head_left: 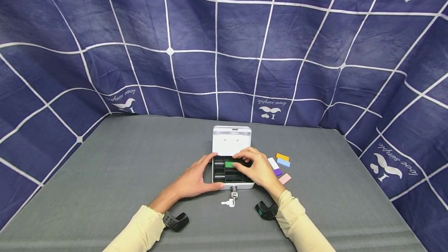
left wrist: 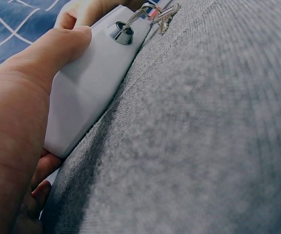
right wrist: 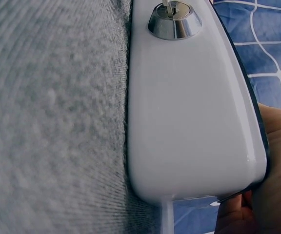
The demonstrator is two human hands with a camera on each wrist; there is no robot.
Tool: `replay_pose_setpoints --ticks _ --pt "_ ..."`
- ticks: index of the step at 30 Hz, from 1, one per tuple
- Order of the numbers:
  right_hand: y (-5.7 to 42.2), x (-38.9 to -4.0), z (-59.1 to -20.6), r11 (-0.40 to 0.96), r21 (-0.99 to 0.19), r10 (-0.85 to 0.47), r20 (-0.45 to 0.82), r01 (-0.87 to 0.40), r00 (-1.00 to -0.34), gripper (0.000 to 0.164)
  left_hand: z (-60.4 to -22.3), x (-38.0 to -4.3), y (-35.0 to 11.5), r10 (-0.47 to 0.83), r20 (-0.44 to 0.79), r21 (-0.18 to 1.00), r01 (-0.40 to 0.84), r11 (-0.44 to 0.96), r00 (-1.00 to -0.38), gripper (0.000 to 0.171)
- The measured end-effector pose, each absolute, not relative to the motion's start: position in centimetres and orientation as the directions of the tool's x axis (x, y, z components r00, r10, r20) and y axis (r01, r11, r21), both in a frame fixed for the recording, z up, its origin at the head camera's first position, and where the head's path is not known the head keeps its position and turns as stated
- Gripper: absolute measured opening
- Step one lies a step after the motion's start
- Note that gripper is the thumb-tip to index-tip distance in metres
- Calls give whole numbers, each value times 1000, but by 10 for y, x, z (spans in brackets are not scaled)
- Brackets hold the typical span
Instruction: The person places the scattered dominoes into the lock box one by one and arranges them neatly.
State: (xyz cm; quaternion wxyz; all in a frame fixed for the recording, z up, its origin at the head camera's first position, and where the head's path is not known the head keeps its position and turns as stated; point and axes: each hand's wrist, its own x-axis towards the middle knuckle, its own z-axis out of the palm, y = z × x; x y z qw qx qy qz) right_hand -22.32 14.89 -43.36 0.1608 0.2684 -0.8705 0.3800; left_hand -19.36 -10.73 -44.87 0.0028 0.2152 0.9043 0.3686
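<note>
A small white cash box stands on the grey cloth with its lid raised at the back and a black compartment tray inside. My left hand grips the box's left side, thumb on the front wall and fingers along the edge. Over the tray's right part, my right hand pinches a flat green block by its right end, low over the compartments. From the chrome lock on the front hang keys on a ring. In the right wrist view the right hand shows only partly behind the box.
Right of the box lie more flat blocks: orange, light blue, white, purple and pink. The grey cloth spreads around the box. A blue gridded curtain hangs behind.
</note>
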Motion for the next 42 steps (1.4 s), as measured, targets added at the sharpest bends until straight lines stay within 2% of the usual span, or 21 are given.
replay_pose_setpoints --ticks 13,28,42 --pt "149 -223 -434 573 -573 -340 485 -586 -806 22 -450 -195 -107 394 164 667 396 631 -904 99" --pt "148 -221 -436 565 -544 -338 534 -621 -775 20 -451 -194 -107 390 176 655 404 639 -904 99" --pt "150 -221 -437 519 -596 -329 522 -613 -787 18 -453 -193 -107 389 182 665 404 628 -903 99"
